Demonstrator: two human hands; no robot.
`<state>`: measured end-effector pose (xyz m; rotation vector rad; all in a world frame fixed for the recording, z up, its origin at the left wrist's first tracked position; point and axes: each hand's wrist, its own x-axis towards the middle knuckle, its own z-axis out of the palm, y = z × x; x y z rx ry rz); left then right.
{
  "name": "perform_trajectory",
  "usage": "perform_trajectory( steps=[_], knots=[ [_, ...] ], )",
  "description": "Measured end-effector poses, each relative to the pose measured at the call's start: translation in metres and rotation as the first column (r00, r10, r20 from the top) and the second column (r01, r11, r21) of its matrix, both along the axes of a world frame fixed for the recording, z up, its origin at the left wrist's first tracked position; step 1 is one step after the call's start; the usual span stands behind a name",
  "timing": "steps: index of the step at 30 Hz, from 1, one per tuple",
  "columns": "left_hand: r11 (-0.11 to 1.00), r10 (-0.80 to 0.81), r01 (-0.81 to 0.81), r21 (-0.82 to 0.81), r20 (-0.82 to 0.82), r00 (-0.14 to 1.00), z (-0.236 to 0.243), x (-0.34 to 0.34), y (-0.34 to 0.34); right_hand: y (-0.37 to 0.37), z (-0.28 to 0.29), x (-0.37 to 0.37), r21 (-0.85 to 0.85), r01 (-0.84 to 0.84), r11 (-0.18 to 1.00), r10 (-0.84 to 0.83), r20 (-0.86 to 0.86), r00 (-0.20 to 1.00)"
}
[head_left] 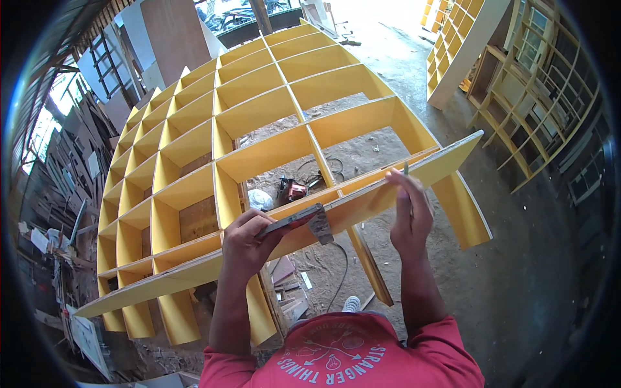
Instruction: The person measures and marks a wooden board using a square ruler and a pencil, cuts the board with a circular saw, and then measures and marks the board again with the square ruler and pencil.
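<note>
A worker in a red T-shirt stands at the near end of a large yellow lattice frame in a cluttered workshop, left hand grasping what appears to be a try square against a long yellow plank that crosses the frame's near end. The right hand is raised by the plank's upper edge, fingers loosely bent beside a slender pencil-like stick; whether they grip it cannot be told. The work looks well advanced: beyond the plank, rows of interlocked ribs already form box-shaped bays. The near end seems less finished, with rib ends jutting past the plank toward the worker; whether that plank is fastened, or its joints trued, does not show. A red power tool lies on the ground visible through the lattice, near a white bag.
</note>
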<state>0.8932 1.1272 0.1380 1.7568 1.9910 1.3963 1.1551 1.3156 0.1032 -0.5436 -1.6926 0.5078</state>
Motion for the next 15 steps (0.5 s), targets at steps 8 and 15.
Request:
perform_trajectory(
  steps=[8,15],
  knots=[
    [0.999,0.001,0.002,0.046,-0.061,0.998,-0.001,0.006,0.003,-0.091,-0.087,0.004,-0.752,-0.364,0.550,0.396,-0.149,0.906],
    [0.998,0.007,-0.001,0.060,-0.108,0.994,-0.005,0.005,0.003,-0.082,-0.126,-0.022,-0.854,-0.188,0.484,0.419,0.038,0.907]
  ],
)
